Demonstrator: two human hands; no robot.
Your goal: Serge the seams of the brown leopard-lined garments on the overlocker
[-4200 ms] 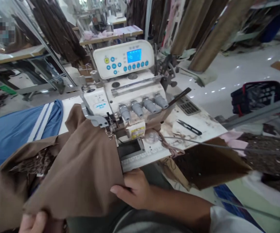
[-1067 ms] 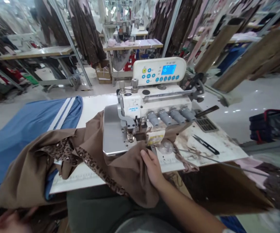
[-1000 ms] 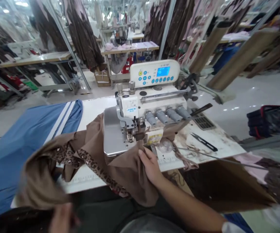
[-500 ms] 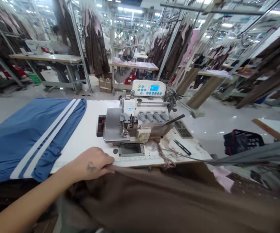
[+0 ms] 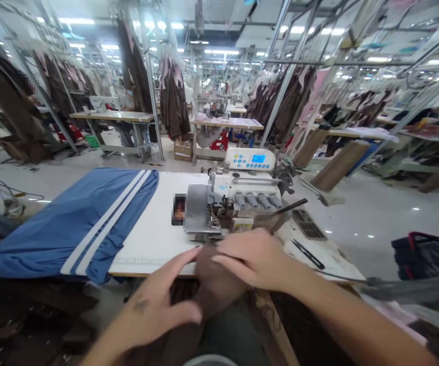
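Brown cloth (image 5: 219,282) hangs over the front edge of the white table, in front of the overlock sewing machine (image 5: 242,193). My right hand (image 5: 259,256) grips the top of this cloth just below the machine's needle area, fingers closed. At the cloth's left side is my left hand (image 5: 162,297), its thumb and fingers spread apart, with the fingertips near the cloth's upper edge. Whether they touch it is blurred. Black thread snips (image 5: 308,254) lie on the table right of my right hand.
Blue cloth with two white stripes (image 5: 86,223) covers the table's left part. A dark basket (image 5: 429,254) stands at the right. Brown garments (image 5: 174,101) hang behind, near other worktables (image 5: 116,116). A person sits at the back left.
My right hand has come into view and holds the brown cloth. My left hand has let go of the cloth's edge and opened. The stretched cloth is now gathered, and the view has shifted.
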